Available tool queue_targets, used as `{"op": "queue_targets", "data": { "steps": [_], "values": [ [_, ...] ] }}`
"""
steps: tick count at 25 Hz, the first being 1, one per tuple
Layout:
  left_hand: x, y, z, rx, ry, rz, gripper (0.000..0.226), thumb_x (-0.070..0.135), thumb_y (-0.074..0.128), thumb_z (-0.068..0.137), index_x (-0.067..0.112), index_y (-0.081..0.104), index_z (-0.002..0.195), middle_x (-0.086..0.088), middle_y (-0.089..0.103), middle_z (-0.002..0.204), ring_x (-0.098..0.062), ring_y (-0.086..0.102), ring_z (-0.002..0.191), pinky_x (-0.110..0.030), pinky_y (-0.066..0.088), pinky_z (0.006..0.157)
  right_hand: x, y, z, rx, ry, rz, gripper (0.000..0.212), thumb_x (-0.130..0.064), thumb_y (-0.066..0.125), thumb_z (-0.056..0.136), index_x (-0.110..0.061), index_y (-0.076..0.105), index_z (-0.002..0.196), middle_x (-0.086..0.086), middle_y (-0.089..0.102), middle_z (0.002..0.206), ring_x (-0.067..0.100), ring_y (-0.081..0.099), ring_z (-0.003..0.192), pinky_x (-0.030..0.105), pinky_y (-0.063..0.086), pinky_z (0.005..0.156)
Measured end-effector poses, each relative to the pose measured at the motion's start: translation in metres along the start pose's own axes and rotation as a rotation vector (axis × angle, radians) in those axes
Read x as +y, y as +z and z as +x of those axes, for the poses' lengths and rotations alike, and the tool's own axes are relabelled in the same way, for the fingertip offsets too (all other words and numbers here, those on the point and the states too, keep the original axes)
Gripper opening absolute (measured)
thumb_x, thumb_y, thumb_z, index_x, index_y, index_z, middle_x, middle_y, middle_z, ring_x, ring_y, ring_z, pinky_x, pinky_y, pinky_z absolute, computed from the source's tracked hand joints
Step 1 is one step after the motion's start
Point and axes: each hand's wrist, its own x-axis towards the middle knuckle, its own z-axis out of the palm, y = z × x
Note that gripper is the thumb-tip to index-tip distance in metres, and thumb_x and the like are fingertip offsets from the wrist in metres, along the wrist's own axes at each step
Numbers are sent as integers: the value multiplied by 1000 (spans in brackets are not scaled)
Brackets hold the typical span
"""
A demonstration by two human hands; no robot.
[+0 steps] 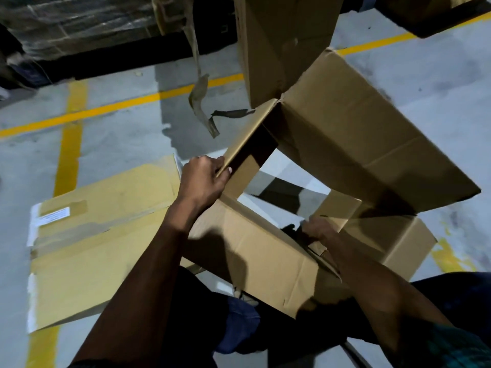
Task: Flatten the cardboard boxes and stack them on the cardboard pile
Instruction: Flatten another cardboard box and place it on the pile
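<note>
I hold a brown cardboard box [345, 134] up in front of me, both ends open so the floor shows through its middle. My left hand [204, 179] grips the edge of its left wall, thumb over the rim. My right hand [320, 231] holds the near lower edge, fingers partly hidden inside the box. Loose strips of brown tape [199, 94] dangle from the box's upper left. A flattened box [106, 235] with a white label lies on the floor at the left, under my left arm.
The grey concrete floor has yellow lines [69, 155]. Wrapped goods on a dark pallet [79, 35] stand at the far left. Another flap or box [287, 35] rises at the top centre. My legs in dark clothing [212, 314] are below the box.
</note>
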Motion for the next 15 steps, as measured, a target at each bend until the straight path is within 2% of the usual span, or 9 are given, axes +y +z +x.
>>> {"op": "queue_targets", "data": {
  "steps": [3,6,7,9,10,11,12,14,15],
  "values": [
    [-1,0,0,2,-17,4,24,25,66,89,9,63,71,5,30,44,-14,34,43,-35,37,55,-75,-9,-24,78,-214,442,45,-26,55,101,-7,48,142,13,53,140,32,50,132,41,42,108],
    [2,-3,-3,20,-43,-15,18,26,66,89,10,73,84,2,36,46,-21,43,47,-34,43,59,-145,0,-46,164,-488,606,45,-14,55,100,-15,45,144,9,54,141,26,49,133,34,42,107],
    [4,-5,-4,23,-49,-25,18,27,66,88,11,75,89,0,43,49,-22,51,50,-33,45,61,-164,4,-53,113,-524,666,50,-13,53,101,-20,39,149,7,51,145,24,46,135,29,41,103],
    [7,-9,-6,22,-57,-62,18,27,66,87,12,77,92,-2,54,54,-21,58,54,-32,45,59,-193,10,-60,-59,-470,845,59,-12,49,103,-23,25,155,7,46,149,24,44,135,19,43,92],
    [6,-10,-7,21,-62,-68,17,26,67,87,13,77,90,-2,55,55,-21,58,54,-32,45,57,-203,10,-63,-105,-437,896,59,-11,48,103,-20,22,155,9,49,144,23,50,128,14,47,79],
    [3,-9,-7,17,-69,-62,16,26,67,86,13,76,88,-2,54,54,-22,57,54,-31,43,57,-210,10,-63,-104,-409,899,58,-10,47,103,-19,23,154,10,53,136,19,55,115,14,47,65],
    [-2,-6,-7,11,-72,-47,16,26,67,85,14,76,88,-2,53,54,-24,56,56,-31,42,58,-212,10,-63,-62,-388,854,56,-11,47,102,-18,25,153,10,57,127,15,57,100,17,47,59],
    [-11,-2,-7,-5,-71,4,19,28,66,86,16,77,95,-7,57,59,-28,58,60,-31,39,58,-202,11,-65,97,-408,674,50,-14,50,99,-19,37,146,7,63,114,15,60,85,27,53,67],
    [-15,0,-7,-14,-79,31,20,29,65,86,17,77,98,-8,58,61,-28,57,61,-30,37,58,-191,12,-67,166,-425,590,46,-15,52,97,-19,42,142,7,65,114,19,63,90,36,56,78]
  ]
}}
